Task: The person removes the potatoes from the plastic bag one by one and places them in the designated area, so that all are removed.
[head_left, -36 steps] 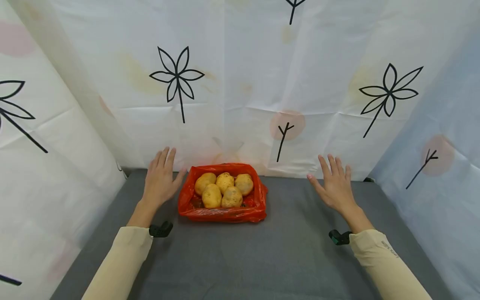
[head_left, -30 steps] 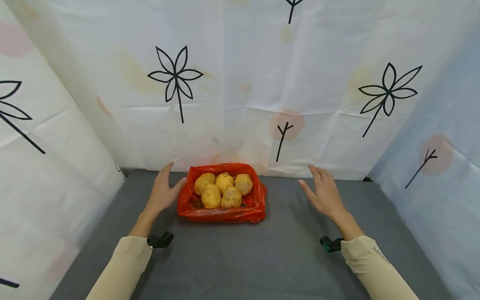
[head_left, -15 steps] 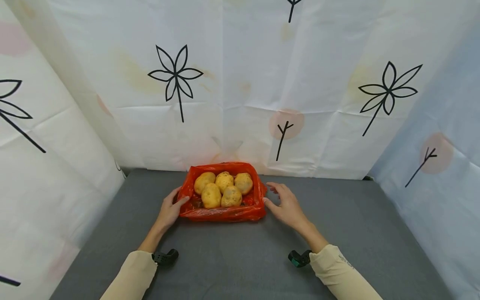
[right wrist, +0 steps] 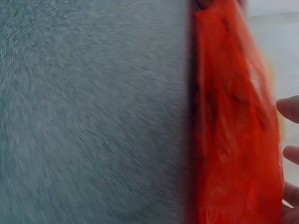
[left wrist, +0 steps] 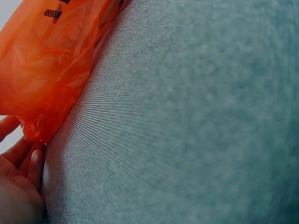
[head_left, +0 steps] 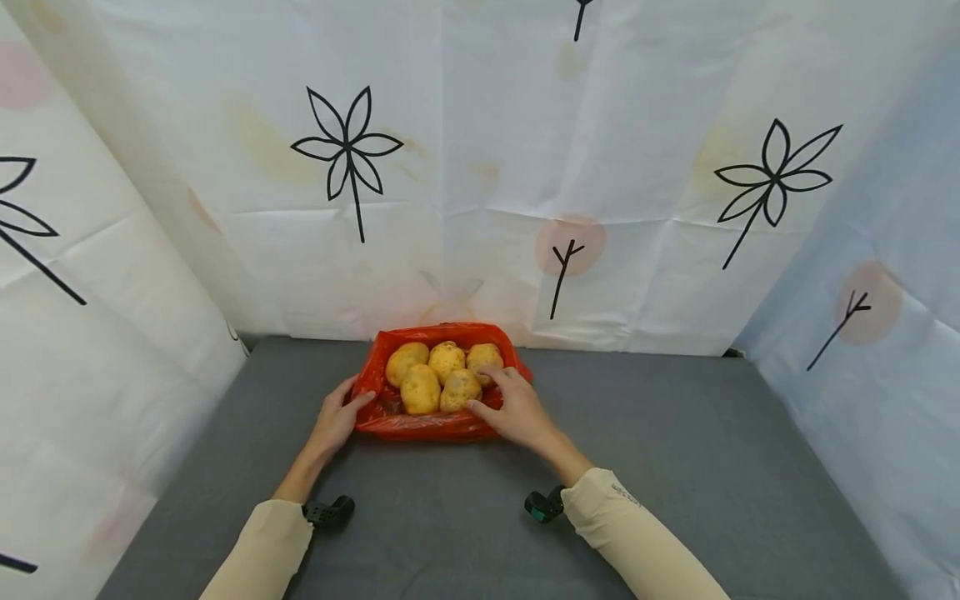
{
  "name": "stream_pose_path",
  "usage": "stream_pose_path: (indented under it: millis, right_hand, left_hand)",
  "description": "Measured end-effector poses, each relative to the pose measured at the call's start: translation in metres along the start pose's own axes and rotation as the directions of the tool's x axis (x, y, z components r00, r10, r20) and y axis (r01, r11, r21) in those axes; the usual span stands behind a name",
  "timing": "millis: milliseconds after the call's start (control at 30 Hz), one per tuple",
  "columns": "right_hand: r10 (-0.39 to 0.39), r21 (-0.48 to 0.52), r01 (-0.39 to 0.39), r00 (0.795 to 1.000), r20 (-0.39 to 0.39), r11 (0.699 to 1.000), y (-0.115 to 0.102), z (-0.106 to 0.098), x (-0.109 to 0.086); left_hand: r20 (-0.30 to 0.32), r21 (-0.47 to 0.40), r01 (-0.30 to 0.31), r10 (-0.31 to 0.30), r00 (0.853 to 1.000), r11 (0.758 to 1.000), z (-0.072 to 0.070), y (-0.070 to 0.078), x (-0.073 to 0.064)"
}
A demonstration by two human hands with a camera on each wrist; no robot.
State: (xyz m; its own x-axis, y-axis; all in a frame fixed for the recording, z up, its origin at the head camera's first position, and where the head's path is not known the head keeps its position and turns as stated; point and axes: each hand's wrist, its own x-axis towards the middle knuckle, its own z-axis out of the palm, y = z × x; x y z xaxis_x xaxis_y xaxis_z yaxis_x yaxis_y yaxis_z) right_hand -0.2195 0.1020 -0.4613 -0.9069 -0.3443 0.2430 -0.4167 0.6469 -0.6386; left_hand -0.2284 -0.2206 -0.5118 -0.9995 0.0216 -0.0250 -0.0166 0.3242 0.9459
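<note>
A box wrapped in red plastic bag film (head_left: 420, 430) stands at the back of the table and holds several yellow potatoes (head_left: 421, 390). At its left end my left hand (head_left: 333, 424) grips the side, thumb at the rim and fingers outside; in the left wrist view those fingers (left wrist: 32, 163) touch a gathered corner of the film. My right hand (head_left: 521, 412) hovers over the right end with thumb and fingers apart. Its fingertips are close to the right-hand potatoes (head_left: 461, 390); whether they touch cannot be told. The right wrist view is blurred.
The box sits on a grey cloth-covered table (head_left: 465, 525). A white curtain (head_left: 480, 183) with flower drawings hangs close behind it, and similar curtains stand at both sides. Each wrist wears a dark band with a small device (head_left: 330, 512).
Both hands have come down from beside the box. My left hand has taken hold of its left side; my right hand has moved left, over the potatoes. The box has hardly moved.
</note>
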Motion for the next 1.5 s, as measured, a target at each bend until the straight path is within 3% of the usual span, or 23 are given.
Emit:
stream_pose_path:
  millis: [233, 733, 1200, 1500]
  right_hand:
    - [0.029, -0.048, -0.026, 0.998, 0.054, 0.999, 0.000, 0.014, 0.005]
    - [0.079, 0.045, -0.085, 0.990, 0.120, 0.995, -0.007, 0.021, 0.014]
    - [0.143, 0.083, -0.150, 0.986, 0.087, 0.985, -0.009, 0.033, 0.017]
    - [0.144, 0.170, -0.141, 0.990, -0.009, 0.975, -0.011, 0.021, 0.014]
  left_hand:
    - [0.034, -0.019, 0.035, -0.034, 0.999, 0.999, -0.003, -0.002, 0.002]
    - [0.004, 0.023, 0.004, -0.004, 1.000, 1.000, 0.000, -0.003, -0.001]
    - [0.009, 0.037, -0.005, 0.005, 1.000, 0.999, 0.000, -0.002, 0.001]
    - [0.016, 0.038, 0.007, -0.008, 1.000, 0.999, 0.000, 0.004, -0.003]
